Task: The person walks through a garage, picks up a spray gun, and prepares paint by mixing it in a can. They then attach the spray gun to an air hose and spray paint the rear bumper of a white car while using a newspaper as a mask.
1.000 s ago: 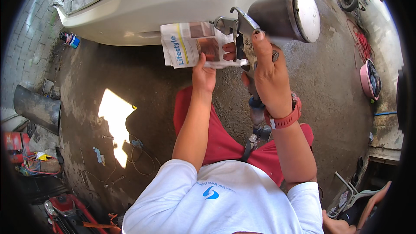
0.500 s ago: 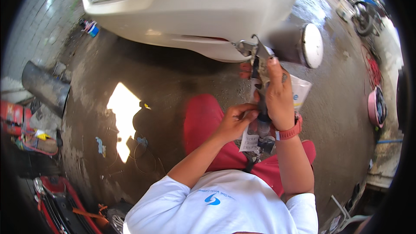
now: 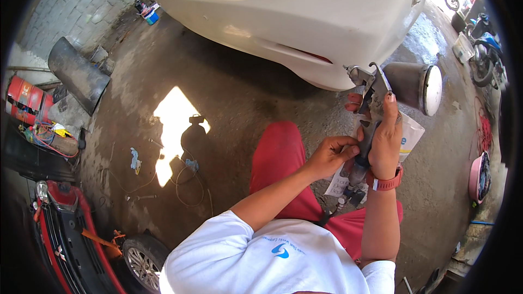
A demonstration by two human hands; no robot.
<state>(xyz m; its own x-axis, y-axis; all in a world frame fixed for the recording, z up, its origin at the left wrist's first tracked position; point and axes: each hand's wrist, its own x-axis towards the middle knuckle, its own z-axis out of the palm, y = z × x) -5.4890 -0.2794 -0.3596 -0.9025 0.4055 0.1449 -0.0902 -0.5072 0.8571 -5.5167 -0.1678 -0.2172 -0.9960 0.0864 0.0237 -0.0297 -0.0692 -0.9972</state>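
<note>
My right hand point(image 3: 384, 144) is wrapped round the handle of a metal spray gun point(image 3: 372, 88), held out to the right above my knees. A dark grey cylindrical cup point(image 3: 404, 84) with a white end lies sideways at the gun's far right side. My left hand point(image 3: 332, 155) is closed, its thumb and fingertips pinching at the lower handle; the exact part between them is hidden. Below the handle, a fitting and hose point(image 3: 342, 202) run toward my lap. Behind my right hand shows a white printed packet point(image 3: 412, 137), and a printed paper point(image 3: 340, 188) lies beneath the fitting.
A cream car bumper point(image 3: 272, 27) stands ahead. Scattered on the wet-looking floor are a thin wire loop point(image 3: 190, 204) and blue scraps point(image 3: 134, 159). A red car front point(image 3: 71, 228), a wheel point(image 3: 143, 258) and a red drum point(image 3: 26, 99) stand left; a pink basin point(image 3: 479, 178) sits right.
The view has shifted, so the bumper and surroundings appear further right and lower. Both hands keep their hold at the spray gun, with the left still at its lower handle.
</note>
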